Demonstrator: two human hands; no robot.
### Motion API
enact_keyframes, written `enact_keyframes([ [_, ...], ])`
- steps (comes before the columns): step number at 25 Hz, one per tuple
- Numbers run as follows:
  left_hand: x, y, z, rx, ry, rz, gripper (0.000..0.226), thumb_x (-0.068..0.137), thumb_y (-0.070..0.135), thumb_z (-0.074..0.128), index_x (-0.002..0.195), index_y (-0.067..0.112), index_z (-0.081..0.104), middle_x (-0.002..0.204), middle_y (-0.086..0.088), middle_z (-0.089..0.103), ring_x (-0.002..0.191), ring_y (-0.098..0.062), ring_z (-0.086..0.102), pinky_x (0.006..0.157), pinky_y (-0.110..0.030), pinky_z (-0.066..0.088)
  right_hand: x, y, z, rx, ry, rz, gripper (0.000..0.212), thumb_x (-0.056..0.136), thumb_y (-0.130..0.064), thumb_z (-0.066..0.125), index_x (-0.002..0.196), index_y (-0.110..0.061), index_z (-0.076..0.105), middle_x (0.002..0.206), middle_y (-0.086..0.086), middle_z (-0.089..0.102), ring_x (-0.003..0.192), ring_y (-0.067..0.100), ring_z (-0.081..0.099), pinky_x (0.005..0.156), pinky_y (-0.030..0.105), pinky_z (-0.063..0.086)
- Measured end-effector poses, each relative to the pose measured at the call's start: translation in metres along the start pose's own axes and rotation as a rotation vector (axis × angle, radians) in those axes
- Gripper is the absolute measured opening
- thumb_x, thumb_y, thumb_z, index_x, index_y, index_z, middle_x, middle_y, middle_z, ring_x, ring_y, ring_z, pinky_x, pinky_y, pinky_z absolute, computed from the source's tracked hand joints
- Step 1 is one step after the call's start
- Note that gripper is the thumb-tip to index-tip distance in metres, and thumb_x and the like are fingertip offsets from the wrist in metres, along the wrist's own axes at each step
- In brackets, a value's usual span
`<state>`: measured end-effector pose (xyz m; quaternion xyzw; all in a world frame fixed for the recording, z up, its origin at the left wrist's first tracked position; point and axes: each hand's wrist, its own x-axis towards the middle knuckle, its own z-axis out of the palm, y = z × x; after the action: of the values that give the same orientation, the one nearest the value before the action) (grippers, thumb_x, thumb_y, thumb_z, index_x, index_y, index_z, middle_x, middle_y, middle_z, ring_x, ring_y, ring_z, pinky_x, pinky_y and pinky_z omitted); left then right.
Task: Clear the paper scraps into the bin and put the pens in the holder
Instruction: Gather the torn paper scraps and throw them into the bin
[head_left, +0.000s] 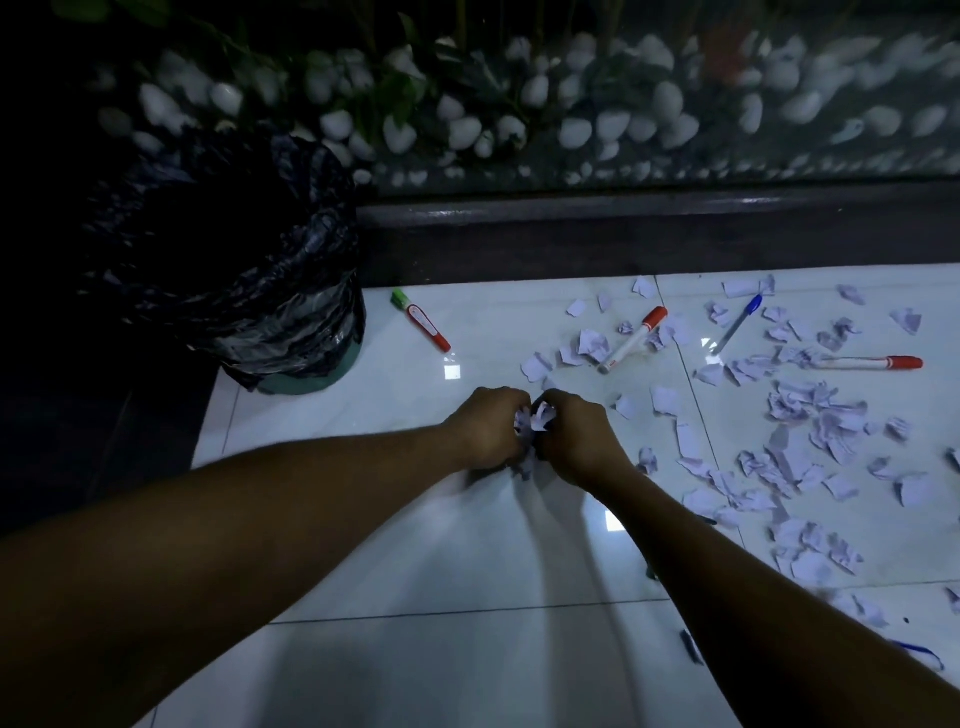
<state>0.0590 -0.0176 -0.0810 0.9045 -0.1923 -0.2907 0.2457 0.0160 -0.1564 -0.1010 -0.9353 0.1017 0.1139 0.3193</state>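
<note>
My left hand (485, 431) and my right hand (576, 441) press together around a bunch of white paper scraps (535, 418) just above the white tiled floor. Several more torn and crumpled scraps (810, 415) lie scattered to the right. The bin (234, 270), lined with a black bag, stands at the far left. A marker with a green cap (421, 319) lies near the bin. A red-capped marker (631, 340), a blue pen (737, 322) and another red-capped marker (878, 362) lie among the scraps. No pen holder is visible.
A dark raised ledge (623, 228) runs along the back, with white pebbles and plants behind it. Dark floor lies left of the white tiles (441, 649). A dark pen-like object (691, 647) and a blue one (919, 652) lie beside my right forearm.
</note>
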Motion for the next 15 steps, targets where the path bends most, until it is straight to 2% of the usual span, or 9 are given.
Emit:
enact_keyframes([
  [2, -0.002, 0.007, -0.016, 0.001, 0.014, 0.017, 0.025, 0.075, 0.012, 0.079, 0.094, 0.01, 0.064, 0.098, -0.004, 0.065, 0.09, -0.023, 0.061, 0.06, -0.02, 0.041, -0.001, -0.01, -0.013, 0.092, 0.035, -0.004, 0.015, 0.078, -0.001, 0.063, 0.093, -0.001, 0.066, 0.088, 0.011, 0.072, 0.084, 0.027, 0.065, 0.067, 0.029, 0.041],
  [4, -0.005, 0.017, -0.046, 0.01, 0.057, 0.058, 0.023, 0.073, 0.011, 0.081, 0.091, 0.012, 0.066, 0.096, -0.003, 0.066, 0.087, -0.023, 0.062, 0.067, -0.025, 0.046, 0.001, -0.029, -0.034, 0.152, 0.071, -0.027, 0.01, 0.078, -0.002, 0.064, 0.087, -0.005, 0.066, 0.08, 0.007, 0.069, 0.077, 0.024, 0.063, 0.067, 0.029, 0.046],
  [6, -0.01, 0.026, -0.083, 0.035, 0.107, 0.099, 0.02, 0.072, 0.009, 0.079, 0.083, 0.014, 0.063, 0.09, -0.004, 0.068, 0.084, -0.025, 0.065, 0.066, -0.03, 0.051, 0.007, -0.054, -0.059, 0.169, 0.092, -0.071, 0.004, 0.08, -0.009, 0.066, 0.081, -0.01, 0.063, 0.077, 0.004, 0.068, 0.074, 0.023, 0.064, 0.066, 0.03, 0.05],
  [9, -0.026, 0.039, -0.153, 0.029, 0.177, 0.149, 0.025, 0.067, 0.011, 0.084, 0.085, 0.009, 0.066, 0.085, -0.006, 0.074, 0.08, -0.025, 0.071, 0.064, -0.035, 0.06, 0.017, -0.108, -0.106, 0.153, 0.128, -0.184, 0.014, 0.081, -0.015, 0.069, 0.071, -0.017, 0.059, 0.071, -0.001, 0.065, 0.068, 0.016, 0.059, 0.059, 0.027, 0.043],
  [11, -0.04, 0.042, -0.197, 0.051, 0.263, 0.164, 0.029, 0.068, 0.012, 0.085, 0.089, 0.009, 0.067, 0.085, -0.007, 0.074, 0.077, -0.02, 0.07, 0.064, -0.031, 0.056, 0.023, -0.151, -0.132, 0.152, 0.162, -0.286, 0.02, 0.081, -0.014, 0.069, 0.066, -0.02, 0.057, 0.066, -0.005, 0.062, 0.063, 0.012, 0.056, 0.054, 0.025, 0.041],
  [15, -0.075, 0.022, -0.267, 0.03, 0.446, 0.12, 0.022, 0.071, 0.004, 0.08, 0.084, 0.008, 0.063, 0.079, -0.012, 0.071, 0.071, -0.021, 0.063, 0.064, -0.033, 0.05, 0.041, -0.233, -0.146, 0.254, 0.158, -0.354, 0.009, 0.081, -0.021, 0.072, 0.076, -0.015, 0.068, 0.07, 0.003, 0.068, 0.067, 0.014, 0.061, 0.057, 0.025, 0.045],
])
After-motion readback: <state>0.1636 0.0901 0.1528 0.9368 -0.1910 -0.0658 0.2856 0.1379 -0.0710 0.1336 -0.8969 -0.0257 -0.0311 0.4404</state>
